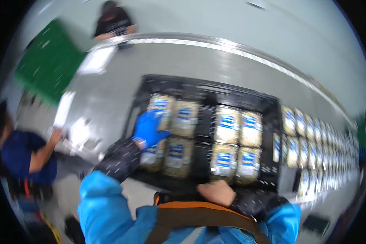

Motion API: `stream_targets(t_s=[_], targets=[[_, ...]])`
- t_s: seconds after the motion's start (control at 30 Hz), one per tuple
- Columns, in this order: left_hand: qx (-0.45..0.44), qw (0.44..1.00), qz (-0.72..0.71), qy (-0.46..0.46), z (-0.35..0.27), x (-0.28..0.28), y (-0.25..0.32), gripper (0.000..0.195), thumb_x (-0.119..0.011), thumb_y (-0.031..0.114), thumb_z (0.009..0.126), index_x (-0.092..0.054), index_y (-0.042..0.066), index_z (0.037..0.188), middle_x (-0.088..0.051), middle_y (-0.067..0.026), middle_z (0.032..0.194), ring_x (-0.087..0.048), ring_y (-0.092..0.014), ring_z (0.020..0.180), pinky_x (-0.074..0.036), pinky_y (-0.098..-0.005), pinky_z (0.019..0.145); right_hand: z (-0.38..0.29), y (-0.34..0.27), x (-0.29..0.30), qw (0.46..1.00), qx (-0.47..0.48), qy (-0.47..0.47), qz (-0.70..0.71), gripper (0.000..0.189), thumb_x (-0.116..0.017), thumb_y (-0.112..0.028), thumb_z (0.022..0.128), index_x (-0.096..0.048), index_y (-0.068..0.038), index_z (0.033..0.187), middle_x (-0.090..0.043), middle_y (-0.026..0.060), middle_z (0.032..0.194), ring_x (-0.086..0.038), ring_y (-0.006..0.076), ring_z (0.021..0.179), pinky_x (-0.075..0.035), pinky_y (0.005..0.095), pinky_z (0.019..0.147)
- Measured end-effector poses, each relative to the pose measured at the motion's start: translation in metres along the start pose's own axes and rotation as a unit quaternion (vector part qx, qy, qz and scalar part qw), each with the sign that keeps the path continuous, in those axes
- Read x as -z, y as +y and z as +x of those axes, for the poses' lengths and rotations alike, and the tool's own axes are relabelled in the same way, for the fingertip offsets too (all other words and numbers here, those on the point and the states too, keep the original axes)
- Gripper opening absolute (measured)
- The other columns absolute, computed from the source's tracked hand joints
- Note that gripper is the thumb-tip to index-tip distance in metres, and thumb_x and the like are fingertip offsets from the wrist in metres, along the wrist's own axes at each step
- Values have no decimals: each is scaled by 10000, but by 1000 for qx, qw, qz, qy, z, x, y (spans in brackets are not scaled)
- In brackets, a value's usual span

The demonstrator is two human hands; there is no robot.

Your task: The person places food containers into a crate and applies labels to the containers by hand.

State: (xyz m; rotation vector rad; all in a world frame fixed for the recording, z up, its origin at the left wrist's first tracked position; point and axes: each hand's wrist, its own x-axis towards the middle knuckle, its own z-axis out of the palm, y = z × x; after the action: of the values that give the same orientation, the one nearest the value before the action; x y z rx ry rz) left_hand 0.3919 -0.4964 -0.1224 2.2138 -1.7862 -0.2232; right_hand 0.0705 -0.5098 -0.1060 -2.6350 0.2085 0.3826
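Observation:
A black plastic crate (239, 91) stands on a metal table before me, with several clear plastic packs bearing blue-and-white labels inside. My left hand (149, 129), in a blue glove, lies over the packs at the crate's left side, fingers spread; whether it grips one is hard to tell through the blur. A labelled pack (184, 119) lies just right of it. My right hand (218, 192), bare, is at the crate's near edge with its fingers curled, below a labelled pack (224, 161); what its fingers touch is hidden.
Rows of similar packs (292, 151) stretch along the metal table (122, 65) to the right. A green panel or container (53, 61) is at the upper left. One person (27, 152) is at the left, another (114, 21) beyond the table's far edge.

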Motion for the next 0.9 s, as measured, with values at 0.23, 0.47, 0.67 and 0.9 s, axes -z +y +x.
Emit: stream_targets(t_s=[0.23,0.47,0.67,0.9], targets=[[27,975,-212,-60,-26,-38,-9,565,-673,187,817,-455,31,1314,-488,-177,1312,-448,-291,1227,-339,-379,1028,-95,83,105,859,-79,403,305,191,-627,-126,820,-592,-54,994,-646,87,812,-657,224,778,-502,308,693],[-1,835,-463,-298,7,-21,212,493,-586,127,888,-421,16,1339,-501,-121,1312,-454,-197,1217,-356,-303,1010,-296,278,11,894,-353,200,-191,382,-596,-47,687,-589,-166,1049,-508,173,1081,-521,348,966,-432,431,826],[-54,888,-299,-346,-18,-89,328,889,-641,477,810,-188,36,1434,-339,-262,1397,-345,-361,1296,-294,-402,1065,-272,372,-77,926,-178,275,-185,246,-528,-93,735,-615,-168,953,-539,101,960,-569,297,866,-481,397,725],[-66,890,-325,-313,-39,-103,357,882,-584,392,835,-23,132,1464,-460,-279,1286,-515,-409,1113,-413,-406,944,-268,369,7,901,-129,411,51,257,-538,96,530,-495,-65,725,-451,52,698,-492,227,658,-411,312,587]])
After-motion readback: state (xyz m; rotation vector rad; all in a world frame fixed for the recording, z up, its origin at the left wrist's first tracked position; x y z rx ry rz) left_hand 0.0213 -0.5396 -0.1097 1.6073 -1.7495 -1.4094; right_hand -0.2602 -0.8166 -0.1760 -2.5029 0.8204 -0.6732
